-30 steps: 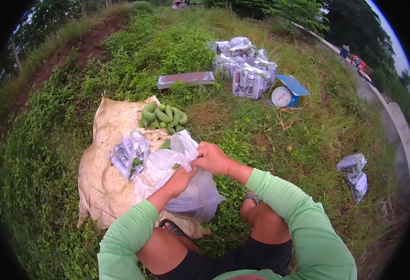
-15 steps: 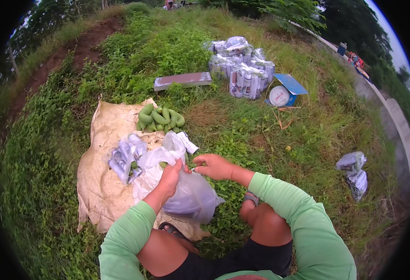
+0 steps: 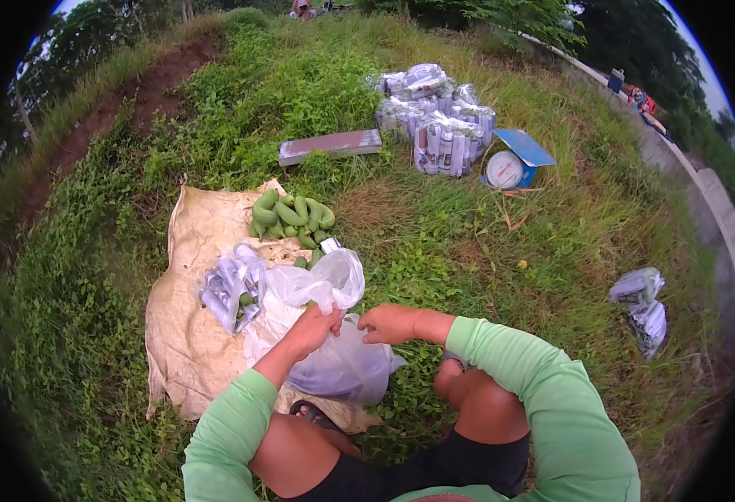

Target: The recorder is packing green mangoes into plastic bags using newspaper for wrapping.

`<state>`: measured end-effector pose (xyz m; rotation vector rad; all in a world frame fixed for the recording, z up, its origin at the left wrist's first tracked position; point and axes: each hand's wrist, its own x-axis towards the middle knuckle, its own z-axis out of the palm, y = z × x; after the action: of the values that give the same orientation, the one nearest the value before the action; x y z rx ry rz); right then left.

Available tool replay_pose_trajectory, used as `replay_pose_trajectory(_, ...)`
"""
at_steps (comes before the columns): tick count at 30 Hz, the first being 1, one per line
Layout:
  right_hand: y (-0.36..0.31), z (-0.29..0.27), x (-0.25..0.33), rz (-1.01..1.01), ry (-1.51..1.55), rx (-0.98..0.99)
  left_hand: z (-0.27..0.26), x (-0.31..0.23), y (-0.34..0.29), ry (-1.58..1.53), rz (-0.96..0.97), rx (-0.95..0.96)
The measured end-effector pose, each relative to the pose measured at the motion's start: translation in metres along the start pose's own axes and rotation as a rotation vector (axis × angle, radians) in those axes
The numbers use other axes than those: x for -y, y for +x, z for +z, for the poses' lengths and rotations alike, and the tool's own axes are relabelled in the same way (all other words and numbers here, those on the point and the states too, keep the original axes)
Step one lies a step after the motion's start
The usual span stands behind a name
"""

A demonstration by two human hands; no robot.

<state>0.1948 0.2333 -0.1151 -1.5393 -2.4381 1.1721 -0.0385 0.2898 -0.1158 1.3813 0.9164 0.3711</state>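
A large translucent white plastic bag (image 3: pixel 349 368) rests between my feet, bulging with pale contents that I cannot make out. My left hand (image 3: pixel 311 330) is closed round its gathered neck, and the loose top of the bag puffs out above the fist. Just right of the neck is my right hand (image 3: pixel 394 323), its fingers bent and drawn together; whether something small is between them cannot be seen. Beyond the bag, green curved vegetables (image 3: pixel 288 216) lie in a pile. Left of the bag sits a smaller plastic bag of paper-wrapped rolls (image 3: pixel 232 284).
A pale sack sheet (image 3: pixel 188 351) lies under these things. Farther off are a brownish plank (image 3: pixel 331 145), stacked bags of paper-wrapped rolls (image 3: pixel 444 138) and a blue dial scale (image 3: pixel 505 169). Another filled bag (image 3: pixel 640 305) lies in the grass at right, near a concrete edge (image 3: pixel 714 197).
The bag's top has spread and puffed out above my left hand, covering most of a white paper roll behind it. Both hands have shifted slightly lower.
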Motion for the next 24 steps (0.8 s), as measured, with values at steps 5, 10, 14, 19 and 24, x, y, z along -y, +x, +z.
replay_pose_trajectory(5,-0.002,-0.003,-0.008,-0.023,-0.027,-0.038,-0.011,-0.014,-0.014,0.446,-0.046,0.06)
replay_pose_trajectory(10,-0.008,-0.019,-0.005,0.032,0.005,-0.064,-0.023,-0.025,-0.029,0.754,0.099,0.179)
replay_pose_trajectory(14,-0.018,-0.029,0.003,0.102,0.038,-0.042,-0.028,-0.022,-0.038,0.855,0.294,0.18)
replay_pose_trajectory(19,-0.016,-0.027,0.005,0.085,0.01,-0.001,-0.037,-0.014,-0.048,0.82,0.263,0.215)
replay_pose_trajectory(24,-0.012,-0.02,-0.002,0.059,0.02,-0.036,-0.044,-0.01,-0.057,0.868,0.223,0.268)
